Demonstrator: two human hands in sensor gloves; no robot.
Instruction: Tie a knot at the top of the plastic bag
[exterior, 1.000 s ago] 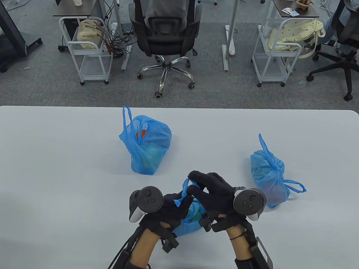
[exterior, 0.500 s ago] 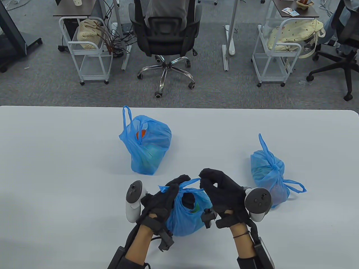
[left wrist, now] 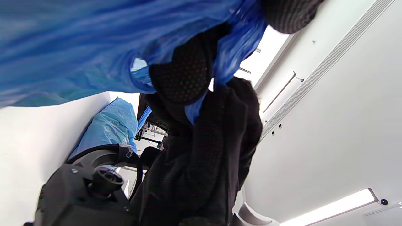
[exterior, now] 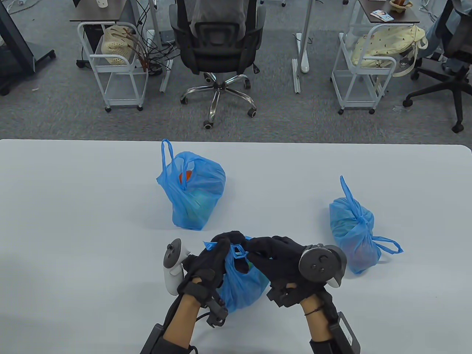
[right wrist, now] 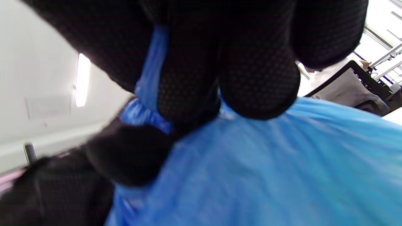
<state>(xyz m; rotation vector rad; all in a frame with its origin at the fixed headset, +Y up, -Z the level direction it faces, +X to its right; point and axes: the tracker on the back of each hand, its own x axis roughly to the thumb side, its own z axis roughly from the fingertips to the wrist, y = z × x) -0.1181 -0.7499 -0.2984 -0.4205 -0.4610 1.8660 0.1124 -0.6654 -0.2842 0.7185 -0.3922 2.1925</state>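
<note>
A blue plastic bag [exterior: 241, 285] stands near the table's front edge between both hands. My left hand [exterior: 217, 254] grips one blue handle [exterior: 211, 246] at the bag's top left. My right hand [exterior: 265, 252] pinches the other handle [exterior: 239, 251] at the bag's top. The hands nearly touch over the bag mouth. In the left wrist view the bag's plastic [left wrist: 94, 40] wraps around a gloved fingertip [left wrist: 180, 78]. In the right wrist view my fingers [right wrist: 188, 81] pinch a blue strip [right wrist: 154, 66] above the bag's body [right wrist: 251, 169].
An untied blue bag [exterior: 193, 188] with a raised handle stands at the table's middle. A knotted blue bag [exterior: 356, 228] lies to the right, close to my right hand. Chairs and carts stand beyond the table's far edge [exterior: 236, 141].
The hands first pulled apart, stretching the handles over the bag mouth. They have now come back together, lower, over the bag top. The bag has been drawn upright and narrower.
</note>
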